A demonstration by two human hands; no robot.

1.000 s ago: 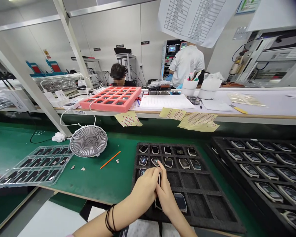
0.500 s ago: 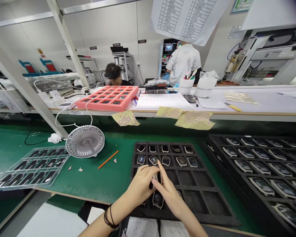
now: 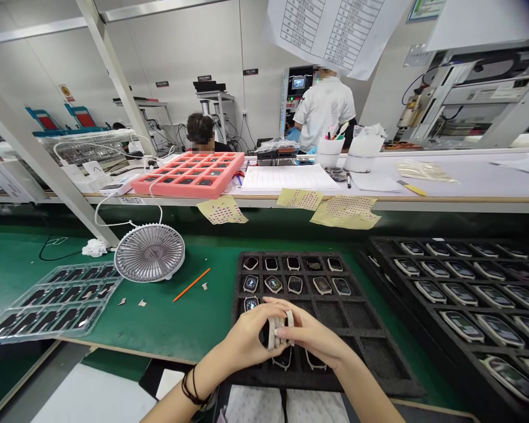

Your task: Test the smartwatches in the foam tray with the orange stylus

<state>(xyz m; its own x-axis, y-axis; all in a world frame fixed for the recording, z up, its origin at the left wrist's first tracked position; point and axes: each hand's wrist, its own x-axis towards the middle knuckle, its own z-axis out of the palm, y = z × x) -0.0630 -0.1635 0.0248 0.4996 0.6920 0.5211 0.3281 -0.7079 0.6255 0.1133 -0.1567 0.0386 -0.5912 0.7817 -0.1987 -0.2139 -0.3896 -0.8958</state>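
At the far left a clear blister tray [image 3: 53, 299] lies flat on the green surface [image 3: 194, 329], its shallow pockets keeping small dark parts apart. Beside it a little white fan [image 3: 150, 258] is tipped face-up, an orange pencil [image 3: 191, 285] just to its right with a few bits of scrap around. In the middle sits a black foam tray [image 3: 370, 352], and both hands meet above its near rows: the left hand [image 3: 247, 338] curls round a small stack of pale watch cases [image 3: 278, 330] held on edge, fingers closed on it from that side, while the right hand [image 3: 315, 335] pinches the same stack from the other, so the pieces stay squared together rather than fanning out. The far two rows of foam pockets each cradle a single watch body face-up, so that none touch. To the right a larger black tray [image 3: 427, 329] holds many more in the same way. Behind, a raised white surface carries a pink compartment tray [image 3: 189, 176], papers and cups; yellow sticker sheets [image 3: 344, 211] hang off its edge within reach. Farther back one person sits and another stands at a machine.
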